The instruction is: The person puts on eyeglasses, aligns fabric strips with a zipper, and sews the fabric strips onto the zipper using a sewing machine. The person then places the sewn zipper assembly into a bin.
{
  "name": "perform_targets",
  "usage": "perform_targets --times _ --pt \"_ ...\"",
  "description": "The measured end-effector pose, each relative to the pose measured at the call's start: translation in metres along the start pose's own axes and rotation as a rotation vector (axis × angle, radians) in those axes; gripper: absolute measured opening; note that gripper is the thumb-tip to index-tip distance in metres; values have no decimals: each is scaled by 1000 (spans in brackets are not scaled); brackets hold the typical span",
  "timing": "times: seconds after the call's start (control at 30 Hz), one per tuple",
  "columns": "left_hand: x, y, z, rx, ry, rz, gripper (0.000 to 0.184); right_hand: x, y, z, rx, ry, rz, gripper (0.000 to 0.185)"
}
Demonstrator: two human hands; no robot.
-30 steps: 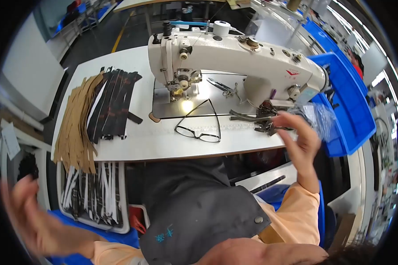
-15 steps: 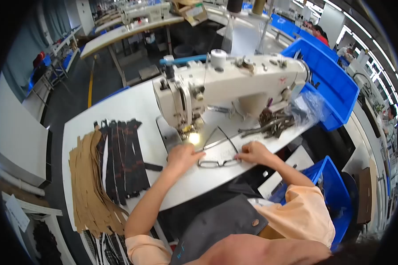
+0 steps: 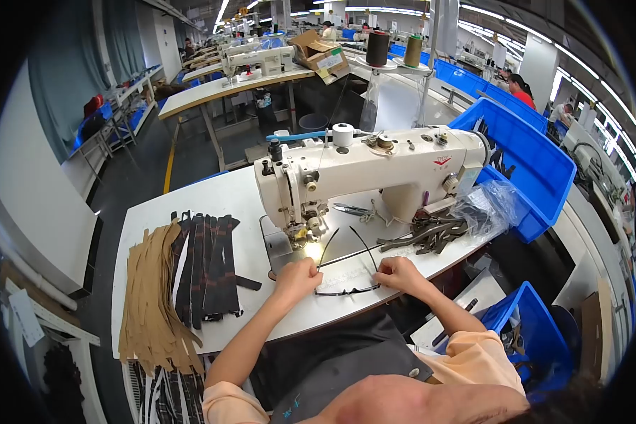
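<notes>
White sewing table [image 3: 198, 198]: at its near side, left hand [image 3: 298, 278] and right hand [image 3: 399, 273], fingers pinched closed, hold unfolded black-framed eyeglasses [image 3: 346, 292].

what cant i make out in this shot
All in the head view:
Exact grip on the glasses: hidden by the left hand and right hand.
Lettering on the sewing machine: too small.
Lower ends of the strips below the table: cut off by the bottom edge.

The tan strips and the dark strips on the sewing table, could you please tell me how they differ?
The tan strips look plain, while the dark strips carry reddish-brown marks. The tan strips hang over the front edge of the table; the dark strips end short of it. Both lie in bunches, side by side.
</notes>
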State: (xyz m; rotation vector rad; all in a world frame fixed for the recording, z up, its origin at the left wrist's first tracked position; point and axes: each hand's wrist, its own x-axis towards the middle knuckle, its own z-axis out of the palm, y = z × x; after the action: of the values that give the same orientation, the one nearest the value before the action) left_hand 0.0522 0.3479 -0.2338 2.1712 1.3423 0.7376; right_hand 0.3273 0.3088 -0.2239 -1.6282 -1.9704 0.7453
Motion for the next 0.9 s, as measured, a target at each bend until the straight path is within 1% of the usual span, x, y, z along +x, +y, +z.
perform_targets --times 0.03,0.07,0.13,0.2,0.23,0.3,0.33,0.37,0.4,0.43,0.5,0.53,0.57,0.63,0.67,0.77,0.8,0.83,0.9 --pt "-7 10 -5 -66 35 -20 19 -2 3 -1 62 27 -24 25" --pt "-14 18 -8 -214 50 -82 18 -3 9 1 209 37 -71 23" --pt "-32 33 -16 -506 67 -209 15 -11 -7 -13 257 96 -108 22" --pt "-46 49 -28 -771 131 -177 10 -14 -13 -28 369 124 -151 20" --pt "-51 58 -33 -900 147 -156 8 -18 -18 -37 427 161 -209 17" --pt "-55 79 -41 -934 170 -74 8 -27 -30 -59 501 166 -255 11" --pt "-55 92 -47 -948 164 -25 8 -33 -36 -70 513 193 -336 9" --pt "-52 109 -52 -964 165 -34 10 -39 -44 -81 558 226 -389 10" --pt "-44 123 -52 -939 193 29 7 -48 -49 -95 529 251 -402 10" --pt "-36 128 -54 -958 135 92 11 -58 -49 -108 501 321 -438 10" --pt "-20 155 -56 -950 47 176 12 -84 -54 -137 398 432 -455 9" --pt "-11 170 -52 -917 25 257 13 -101 -53 -147 414 502 -445 10" --pt "-4 184 -46 -898 24 337 21 -119 -52 -157 420 554 -445 12" --pt "10 209 -41 -873 -87 448 24 -158 -56 -171 373 733 -483 11" --pt "15 218 -36 -880 -126 505 25 -178 -58 -177 229 807 -494 11" --pt "20 250 -29 -875 -213 610 28 -213 -57 -183 151 971 -517 11" --pt "16 268 -26 -949 -303 602 28 -230 -61 -184 137 1017 -472 12" --pt "15 280 -22 -963 -338 636 29 -247 -67 -186 17 1064 -427 15" --pt "13 294 -17 -981 -389 693 30 -267 -70 -183 78 1154 -459 18"
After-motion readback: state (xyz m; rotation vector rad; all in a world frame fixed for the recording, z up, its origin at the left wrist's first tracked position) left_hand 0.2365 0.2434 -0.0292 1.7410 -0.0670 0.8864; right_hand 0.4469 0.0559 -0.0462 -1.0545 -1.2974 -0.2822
